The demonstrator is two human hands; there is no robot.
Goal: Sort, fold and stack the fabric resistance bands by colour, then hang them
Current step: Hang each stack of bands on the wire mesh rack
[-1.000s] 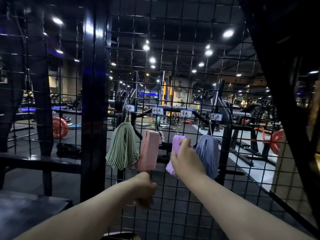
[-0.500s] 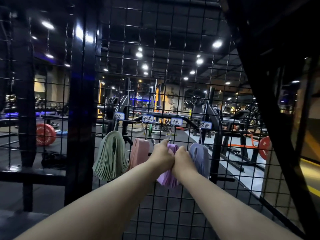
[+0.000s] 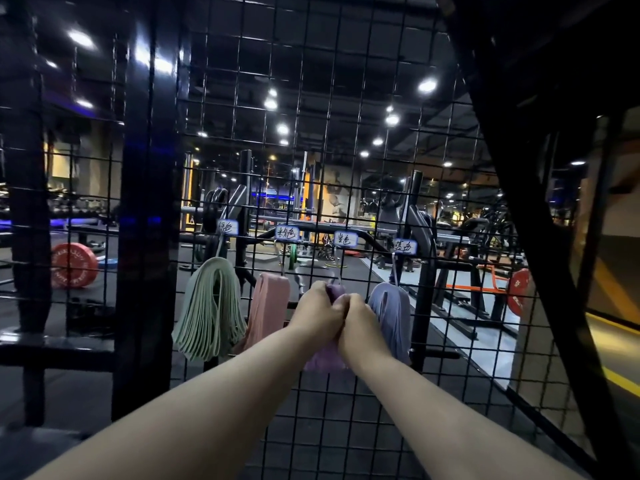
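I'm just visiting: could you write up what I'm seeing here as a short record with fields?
Setting: gym, black wire grid
Green bands: hang leftmost
Pink bands: hang second from left
Purple bands: third, at their hook
Blue bands: hang rightmost
Left hand: grips purple bands
Right hand: grips purple bands
White labels: one above each bundle

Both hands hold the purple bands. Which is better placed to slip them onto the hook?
Probably the left hand: it grips the folded purple fabric bands at their top, just under the thin wire hook; the right hand holds them lower down.
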